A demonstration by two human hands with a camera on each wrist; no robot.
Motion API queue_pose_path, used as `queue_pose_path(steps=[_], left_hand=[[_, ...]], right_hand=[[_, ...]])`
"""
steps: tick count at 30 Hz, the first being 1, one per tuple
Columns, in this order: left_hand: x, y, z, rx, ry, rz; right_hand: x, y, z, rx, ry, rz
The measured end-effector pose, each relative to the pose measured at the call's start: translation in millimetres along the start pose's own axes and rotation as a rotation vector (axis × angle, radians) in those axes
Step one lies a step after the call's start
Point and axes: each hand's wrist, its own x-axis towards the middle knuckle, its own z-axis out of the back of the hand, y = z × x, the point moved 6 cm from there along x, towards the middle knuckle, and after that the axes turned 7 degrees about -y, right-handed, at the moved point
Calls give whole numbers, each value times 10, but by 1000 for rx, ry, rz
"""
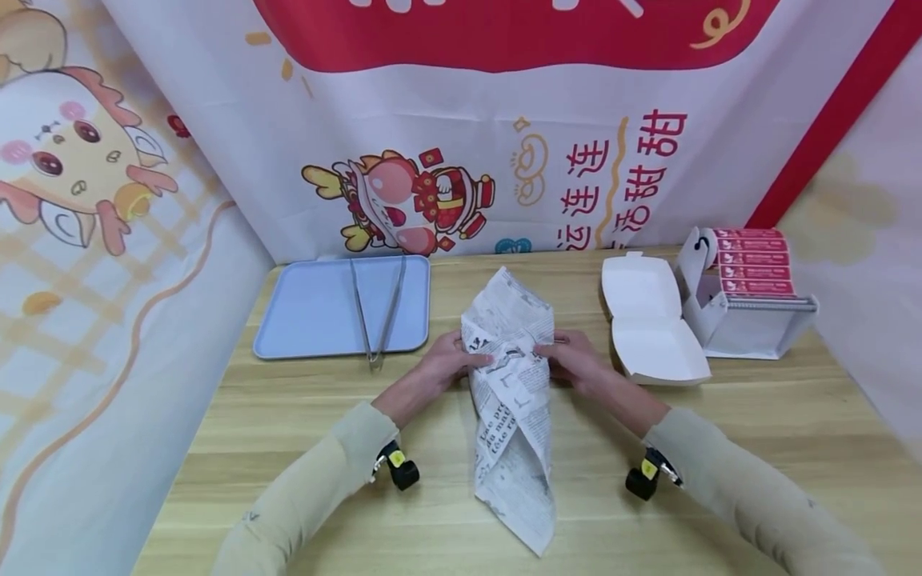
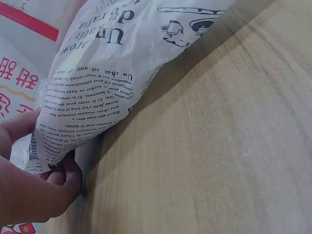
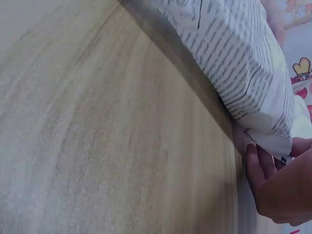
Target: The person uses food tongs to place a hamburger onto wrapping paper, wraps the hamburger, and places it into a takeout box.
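Note:
A bundle of newsprint-patterned wrapping paper (image 1: pixel 513 400) lies lengthwise in front of me, its sides folded across one another and a loose pointed end toward me. My left hand (image 1: pixel 448 360) grips its left edge, thumb on top and fingers curled beneath. On the opposite edge my right hand (image 1: pixel 575 362) holds it the same way. In the left wrist view the printed paper (image 2: pixel 92 92) bulges between thumb and fingers. The right wrist view shows the fingers (image 3: pixel 254 163) tucked under the paper's far part. Whatever the paper wraps is hidden.
At the back left, metal tongs (image 1: pixel 392 316) rest on a light blue tray (image 1: pixel 302 320). An opened white takeaway box (image 1: pixel 657 344) stands to the right, beside a dispenser (image 1: pixel 749 328) with a roll of red labels (image 1: pixel 755 262). A printed cloth (image 1: pixel 446 112) hangs behind the wooden table (image 1: pixel 288 440).

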Motion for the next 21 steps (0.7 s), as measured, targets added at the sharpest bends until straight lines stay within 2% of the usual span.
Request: queue_pose_path(steps=[6, 11, 16, 21], left_hand=[[24, 11, 20, 14, -42, -12], [44, 18, 38, 26, -76, -54], [63, 2, 80, 66, -121, -101], [96, -7, 77, 45, -113, -77]], right_hand=[[30, -1, 20, 51, -30, 14], [40, 4, 26, 80, -33, 47], [75, 22, 38, 41, 0, 32], [137, 38, 60, -15, -38, 23]])
